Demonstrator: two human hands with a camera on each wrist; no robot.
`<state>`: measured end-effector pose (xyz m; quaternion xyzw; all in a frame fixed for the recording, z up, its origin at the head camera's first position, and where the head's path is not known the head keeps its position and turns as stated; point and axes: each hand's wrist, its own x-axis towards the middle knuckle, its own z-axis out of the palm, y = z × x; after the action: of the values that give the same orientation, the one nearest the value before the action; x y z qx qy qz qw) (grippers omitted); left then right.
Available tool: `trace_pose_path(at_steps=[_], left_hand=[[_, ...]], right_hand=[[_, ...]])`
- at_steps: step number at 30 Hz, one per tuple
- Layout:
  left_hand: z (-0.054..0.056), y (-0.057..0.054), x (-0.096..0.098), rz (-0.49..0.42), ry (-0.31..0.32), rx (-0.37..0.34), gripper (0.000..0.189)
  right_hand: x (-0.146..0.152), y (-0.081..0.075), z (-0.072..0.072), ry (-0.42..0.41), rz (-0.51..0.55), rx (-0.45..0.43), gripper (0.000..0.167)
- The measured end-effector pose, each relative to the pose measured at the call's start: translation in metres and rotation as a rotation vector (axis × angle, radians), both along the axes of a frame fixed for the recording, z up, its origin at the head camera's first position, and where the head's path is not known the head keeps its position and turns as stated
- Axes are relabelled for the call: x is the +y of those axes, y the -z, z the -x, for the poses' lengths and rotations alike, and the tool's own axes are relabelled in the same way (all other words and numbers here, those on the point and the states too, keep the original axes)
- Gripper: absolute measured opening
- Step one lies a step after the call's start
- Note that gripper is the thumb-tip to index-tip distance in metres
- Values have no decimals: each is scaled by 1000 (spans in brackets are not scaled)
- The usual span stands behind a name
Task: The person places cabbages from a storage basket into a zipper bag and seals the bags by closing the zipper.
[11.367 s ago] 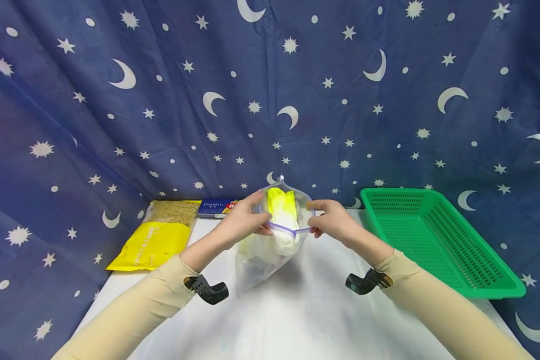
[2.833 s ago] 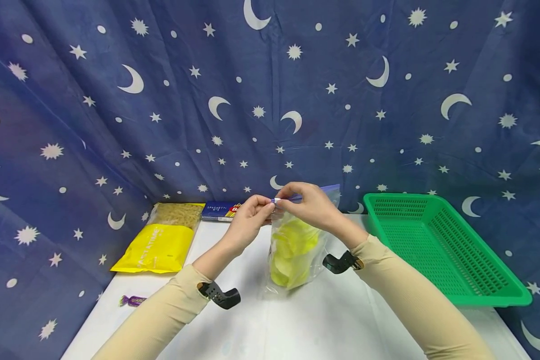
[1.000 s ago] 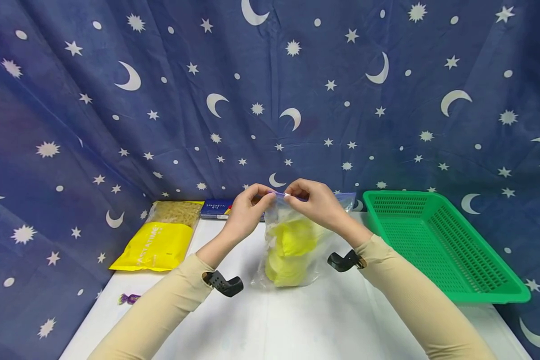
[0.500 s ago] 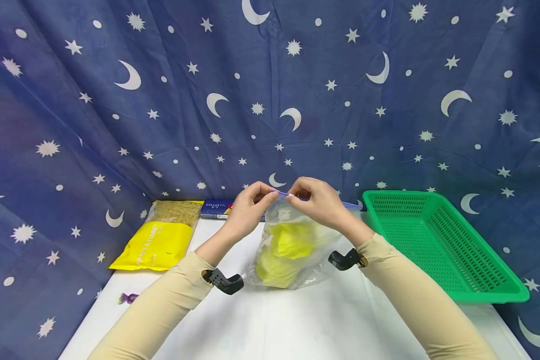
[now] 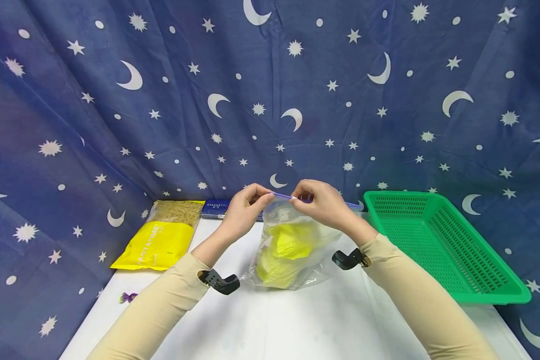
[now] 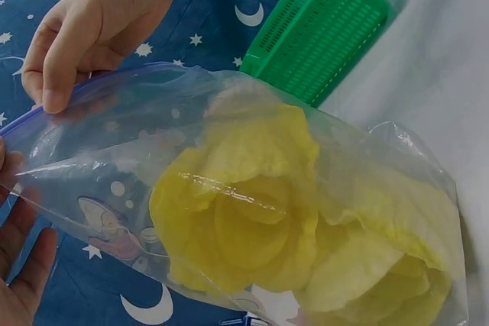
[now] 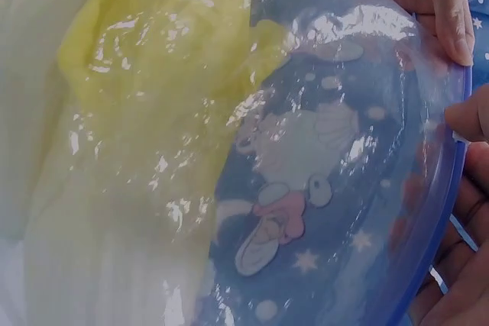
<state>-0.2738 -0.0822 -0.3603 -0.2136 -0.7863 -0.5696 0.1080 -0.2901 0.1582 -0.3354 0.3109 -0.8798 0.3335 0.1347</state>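
A clear zip bag [image 5: 270, 220] with a purple zip edge stands on the table, holding yellow-green Chinese cabbage [image 5: 292, 242]. In the left wrist view, two leafy heads of cabbage [image 6: 244, 219] show through the plastic. My left hand [image 5: 245, 210] pinches the bag's top left corner between thumb and finger. Just to its right, my right hand [image 5: 321, 205] pinches the small white slider [image 5: 293, 198] on the purple zip [image 7: 451, 211]. The right hand covers part of the bag's top edge. A cartoon print shows on the plastic in the right wrist view.
A green plastic basket [image 5: 432, 250] stands at the right. At the back left lie a yellow pasta bag [image 5: 162, 245] and a blue spaghetti box [image 5: 216, 207], partly behind the left hand. A purple wrapped candy [image 5: 127, 298] lies by the left sleeve.
The bag has turned from open-mouthed, with cabbage showing, to its top edge drawn together. Lately the right hand has slid slightly right along the zip, away from the left hand.
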Motion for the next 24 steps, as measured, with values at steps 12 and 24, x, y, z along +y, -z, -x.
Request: trace_pose_path(at_steps=[12,24], left_hand=[[3,3,-4,-24,-5,14,19],[6,5,-14,-116,-3,-51,21]], right_hand=[[13,3,-2,40,-20,-31,5],[27,4,-4,86,-63,-29,4]])
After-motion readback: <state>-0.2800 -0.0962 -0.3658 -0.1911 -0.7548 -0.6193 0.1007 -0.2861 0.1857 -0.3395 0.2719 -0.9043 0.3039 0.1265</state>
